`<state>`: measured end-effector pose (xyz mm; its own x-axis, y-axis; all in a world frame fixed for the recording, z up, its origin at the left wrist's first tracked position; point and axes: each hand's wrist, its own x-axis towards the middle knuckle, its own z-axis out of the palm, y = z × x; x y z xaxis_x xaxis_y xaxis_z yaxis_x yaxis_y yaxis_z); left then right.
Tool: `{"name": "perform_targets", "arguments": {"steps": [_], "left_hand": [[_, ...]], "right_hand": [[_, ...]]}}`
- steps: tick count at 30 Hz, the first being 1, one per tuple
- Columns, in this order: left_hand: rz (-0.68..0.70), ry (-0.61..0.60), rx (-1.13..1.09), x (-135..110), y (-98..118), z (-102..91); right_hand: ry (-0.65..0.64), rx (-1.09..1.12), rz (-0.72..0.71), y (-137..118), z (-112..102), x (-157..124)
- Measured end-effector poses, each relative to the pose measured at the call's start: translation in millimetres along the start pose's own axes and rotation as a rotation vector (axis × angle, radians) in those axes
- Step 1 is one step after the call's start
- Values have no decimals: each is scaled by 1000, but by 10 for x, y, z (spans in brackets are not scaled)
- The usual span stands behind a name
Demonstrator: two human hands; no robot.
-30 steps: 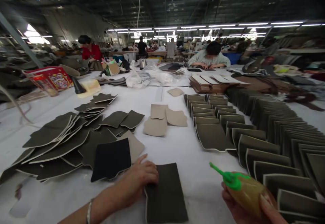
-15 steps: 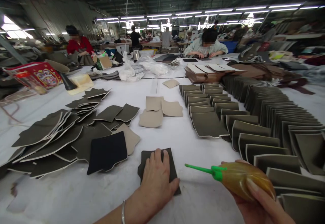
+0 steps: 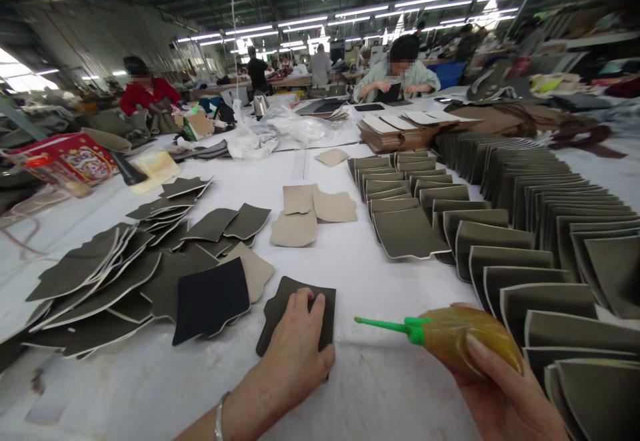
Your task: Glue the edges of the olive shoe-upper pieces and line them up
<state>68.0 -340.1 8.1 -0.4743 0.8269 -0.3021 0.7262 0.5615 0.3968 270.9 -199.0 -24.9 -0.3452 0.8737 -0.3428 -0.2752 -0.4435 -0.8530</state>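
My left hand [image 3: 299, 338] rests on a dark olive padded panel [image 3: 280, 308] on the white table. Its fingers are bent a little and apart, pressing on the top, with the thumb by the right edge. A squeeze bottle [image 3: 470, 341] of amber glue, with a long green nozzle, is gripped in my right hand [image 3: 505, 381]. The nozzle tip points left, a short way right of the panel. Left of my left hand lies a black panel [image 3: 213, 301] on top of others. Part of the olive panel is hidden under my hand.
Loose olive panels [image 3: 90, 261] are heaped at the left. Overlapping rows of panels [image 3: 495, 228] line the right side. Beige pieces [image 3: 295, 228] lie mid-table, with brown stacks [image 3: 385, 136] and plastic bags [image 3: 255, 138] beyond. A co-worker [image 3: 400, 78] sits across the table.
Under my left hand the olive panel has turned clockwise and shifted slightly left; my fingers are more bent. The glue bottle has moved slightly left. The co-worker across has lifted a dark piece.
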Motion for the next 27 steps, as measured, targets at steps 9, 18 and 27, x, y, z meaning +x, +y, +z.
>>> {"name": "perform_targets", "arguments": {"steps": [9,18,27], "left_hand": [[-60,45,107,102,131,51],[-73,37,273,208,248,30],[47,-33,226,201,-5,-132]], "right_hand": [[5,-1,-1,65,-55,40],[42,17,1,-23,25,-6],[-71,-149,-138,-12,125,6]]}}
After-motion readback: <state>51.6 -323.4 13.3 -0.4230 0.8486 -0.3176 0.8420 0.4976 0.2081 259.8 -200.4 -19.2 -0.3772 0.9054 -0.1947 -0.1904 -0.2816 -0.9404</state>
